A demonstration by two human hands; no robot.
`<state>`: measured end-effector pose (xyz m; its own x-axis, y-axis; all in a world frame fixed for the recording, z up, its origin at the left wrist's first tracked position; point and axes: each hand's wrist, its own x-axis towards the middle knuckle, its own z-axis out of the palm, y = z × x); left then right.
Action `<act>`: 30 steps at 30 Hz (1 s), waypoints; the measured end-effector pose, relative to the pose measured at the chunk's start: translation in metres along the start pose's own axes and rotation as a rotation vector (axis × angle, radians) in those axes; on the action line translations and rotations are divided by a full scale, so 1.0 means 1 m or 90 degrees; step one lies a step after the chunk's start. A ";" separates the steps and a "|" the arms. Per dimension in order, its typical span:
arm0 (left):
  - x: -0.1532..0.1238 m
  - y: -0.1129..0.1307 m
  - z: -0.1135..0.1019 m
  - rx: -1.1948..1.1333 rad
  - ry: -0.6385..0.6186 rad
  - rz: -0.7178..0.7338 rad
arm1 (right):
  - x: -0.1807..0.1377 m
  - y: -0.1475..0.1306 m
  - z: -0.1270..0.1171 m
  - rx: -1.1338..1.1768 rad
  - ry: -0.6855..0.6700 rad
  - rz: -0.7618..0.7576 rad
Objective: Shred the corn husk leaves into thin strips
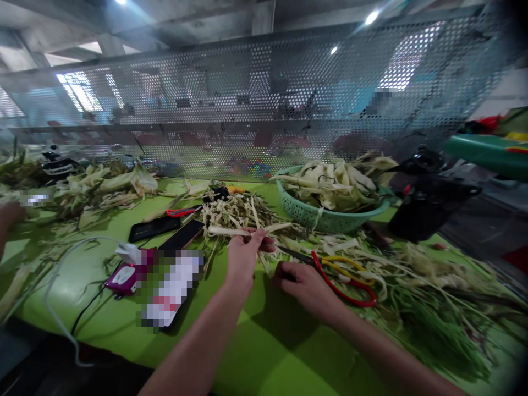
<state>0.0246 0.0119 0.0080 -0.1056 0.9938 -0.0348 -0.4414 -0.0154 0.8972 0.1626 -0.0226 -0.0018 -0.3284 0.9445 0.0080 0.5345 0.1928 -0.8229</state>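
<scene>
My left hand (243, 256) pinches pale strips of dried husk (226, 231), likely corn husk, between thumb and fingers; some ends cross and stick out past the fingertips. To its right, my right hand (303, 283) is low over the table with its fingers curled in. Whatever those fingers hold, if anything, is hidden. Just beyond the right hand lie scissors (352, 286) with red and yellow handles, their dark blades pointing left. Behind my left hand spreads a heap of short, cut husk pieces (231, 210).
A green basket (330, 220) of husks stands behind my hands. Dark phones (181, 237), a purple packet (124, 279) and a white cable (51, 300) lie left. Green strands (437, 330) and a black container (431, 209) are right. Another person's hand (10, 214) shows far left.
</scene>
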 end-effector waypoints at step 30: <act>-0.004 -0.001 -0.002 0.004 -0.190 -0.183 | 0.010 0.002 -0.049 0.296 0.245 0.057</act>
<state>0.0236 0.0073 0.0069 0.2844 0.9459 -0.1561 -0.4101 0.2672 0.8720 0.1981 0.0002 0.0243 0.0534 0.9967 0.0609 0.1217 0.0540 -0.9911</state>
